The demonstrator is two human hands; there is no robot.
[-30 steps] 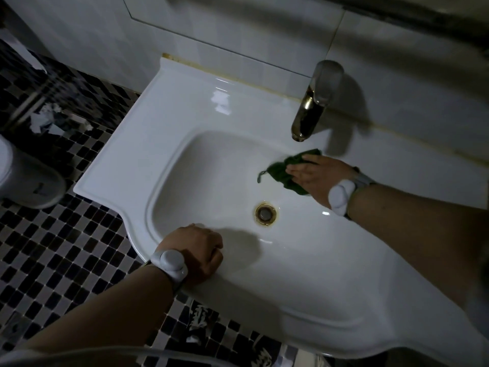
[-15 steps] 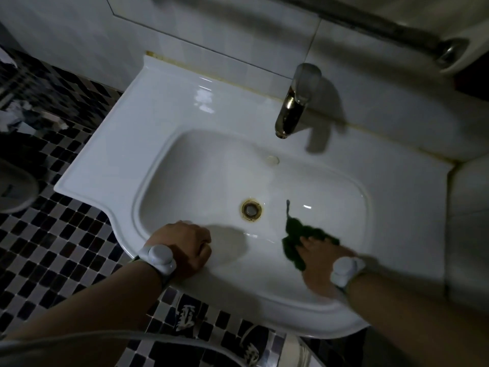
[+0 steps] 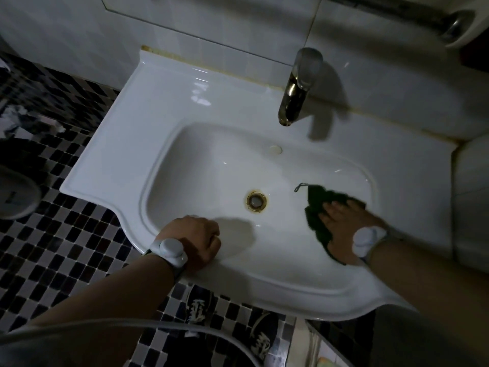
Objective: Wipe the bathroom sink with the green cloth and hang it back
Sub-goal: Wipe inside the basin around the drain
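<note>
A white bathroom sink [image 3: 164,107] fills the middle of the head view, with a brass-ringed drain [image 3: 256,201] at its bottom. My right hand [image 3: 344,223] lies flat on the green cloth [image 3: 316,205], pressing it against the basin's right inner slope. The cloth's hanging loop sticks out toward the drain. My left hand [image 3: 195,241] is curled into a fist and rests on the sink's front rim, holding nothing.
A brass tap [image 3: 296,91] overhangs the back of the basin. White tiled wall behind, a metal rail [image 3: 412,15] at top right. Black and white mosaic floor [image 3: 60,234] lies left and below, with a white bin [image 3: 16,192] at far left.
My right hand has swept the cloth from under the tap down to the front of the basin, then up onto the right slope. The left hand stays on the rim.
</note>
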